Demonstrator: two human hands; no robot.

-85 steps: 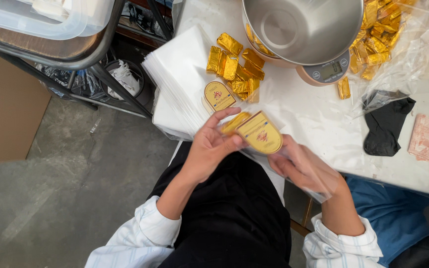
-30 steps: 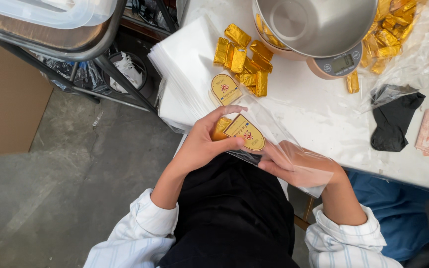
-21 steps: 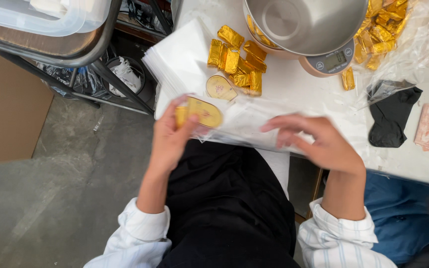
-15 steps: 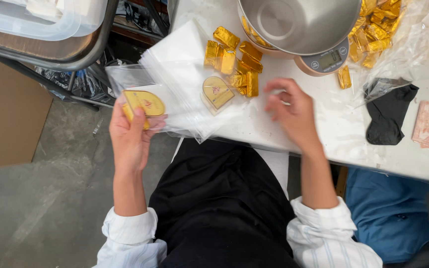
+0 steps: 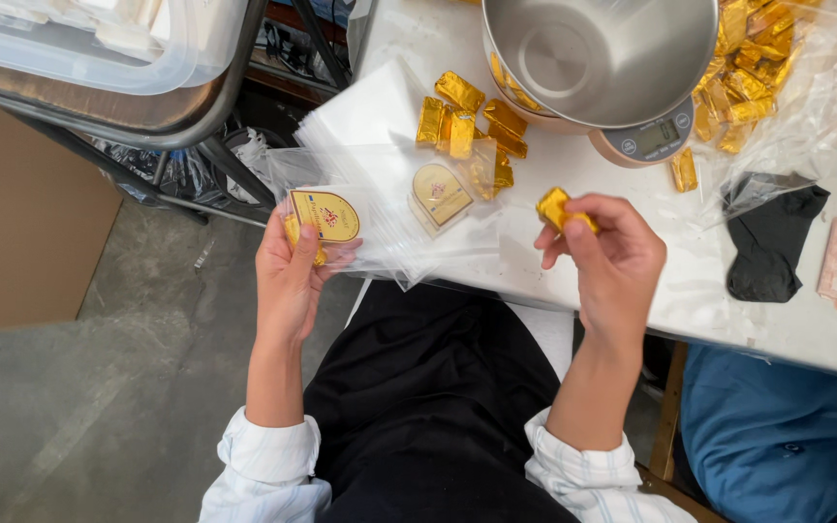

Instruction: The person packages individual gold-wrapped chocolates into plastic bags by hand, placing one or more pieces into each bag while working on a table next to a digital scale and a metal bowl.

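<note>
Your left hand (image 5: 288,276) grips clear bag (image 5: 341,208), mouth rightward | right hand (image 5: 612,261) pinches gold packet (image 5: 556,206), well right of bag.

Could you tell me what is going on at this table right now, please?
A person seated at a white table holds a clear bag with a gold label in the left hand, off the table's left edge. The right hand pinches one gold-wrapped piece above the table. More gold pieces lie by a stack of clear bags, and a steel bowl sits on a scale.
</note>
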